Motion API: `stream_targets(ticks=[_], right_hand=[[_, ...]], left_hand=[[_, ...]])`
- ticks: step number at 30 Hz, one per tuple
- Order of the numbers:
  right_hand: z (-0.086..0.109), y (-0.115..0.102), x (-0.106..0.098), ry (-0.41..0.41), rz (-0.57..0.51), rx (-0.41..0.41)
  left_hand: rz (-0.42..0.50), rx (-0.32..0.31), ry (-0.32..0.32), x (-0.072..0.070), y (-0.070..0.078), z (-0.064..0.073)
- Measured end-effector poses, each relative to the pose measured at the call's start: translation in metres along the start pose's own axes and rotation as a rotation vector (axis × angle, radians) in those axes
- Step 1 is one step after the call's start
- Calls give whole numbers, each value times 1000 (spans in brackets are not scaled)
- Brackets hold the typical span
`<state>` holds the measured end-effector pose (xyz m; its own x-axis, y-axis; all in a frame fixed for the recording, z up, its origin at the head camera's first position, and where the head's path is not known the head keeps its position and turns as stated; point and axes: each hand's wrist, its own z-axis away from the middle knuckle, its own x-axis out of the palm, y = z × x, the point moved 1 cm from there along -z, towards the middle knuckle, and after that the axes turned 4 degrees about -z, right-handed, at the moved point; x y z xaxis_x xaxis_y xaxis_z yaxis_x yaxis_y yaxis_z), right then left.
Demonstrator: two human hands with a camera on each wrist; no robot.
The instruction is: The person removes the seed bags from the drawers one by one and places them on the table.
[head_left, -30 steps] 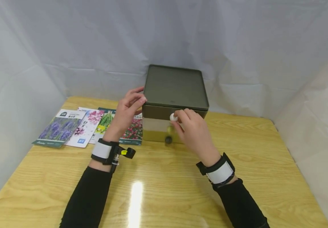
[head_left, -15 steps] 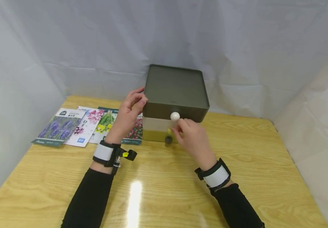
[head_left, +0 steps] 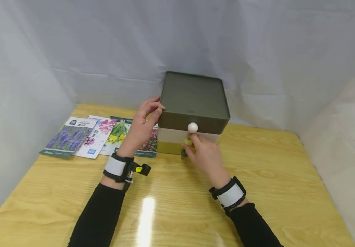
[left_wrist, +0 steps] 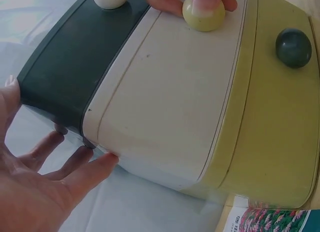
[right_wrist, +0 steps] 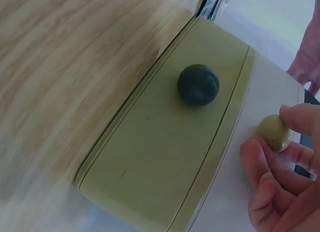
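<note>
A small three-tier drawer box (head_left: 195, 95) stands at the back of the table, with a dark green top tier, a white middle tier and a yellow-green bottom tier. All its drawer fronts sit flush. My left hand (head_left: 140, 128) rests against the box's left side, thumb by the top front corner and fingers spread along the side wall. With thumb and fingers, my right hand (head_left: 206, 157) pinches the yellow-green knob (right_wrist: 274, 133) on the white drawer. Above it is the round white knob (head_left: 192, 128) of the top drawer; below sits the dark green knob (right_wrist: 198, 85) of the bottom one.
Several seed packets lie fanned out left of the box, among them a lavender packet (head_left: 68, 137) and a pink-flower packet (head_left: 95, 137). The rightmost reaches the box's left side. A pale curtain (head_left: 128, 41) hangs behind the wooden table (head_left: 171, 206).
My right hand has let go of the top drawer's white knob and moved down to grip the middle drawer's yellow-green knob. The left hand stays at the box's side.
</note>
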<state>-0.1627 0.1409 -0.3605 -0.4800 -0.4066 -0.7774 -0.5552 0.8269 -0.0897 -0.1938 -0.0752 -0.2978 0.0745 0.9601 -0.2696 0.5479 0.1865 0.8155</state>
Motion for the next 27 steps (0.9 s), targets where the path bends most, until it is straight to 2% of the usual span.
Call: stream_targets(ticks=[5,11,15,20,27], right_hand=[[0,-1,-1,-16,-49,0],[10,-9,-12,-50,-69,-3],[19,-17,-21,-83,-70,4],[26,-27,-32,-137,-45,12],[37,-48,-48,-247,-3,6]], left_hand=[[-36,-17,13,-2,4,1],[27,-90,-39,-4,8,3],[56,-117,-59,-5,8,2],[74,-133,-77,-5,4,2],[45,-139,-73,-6,3,2]])
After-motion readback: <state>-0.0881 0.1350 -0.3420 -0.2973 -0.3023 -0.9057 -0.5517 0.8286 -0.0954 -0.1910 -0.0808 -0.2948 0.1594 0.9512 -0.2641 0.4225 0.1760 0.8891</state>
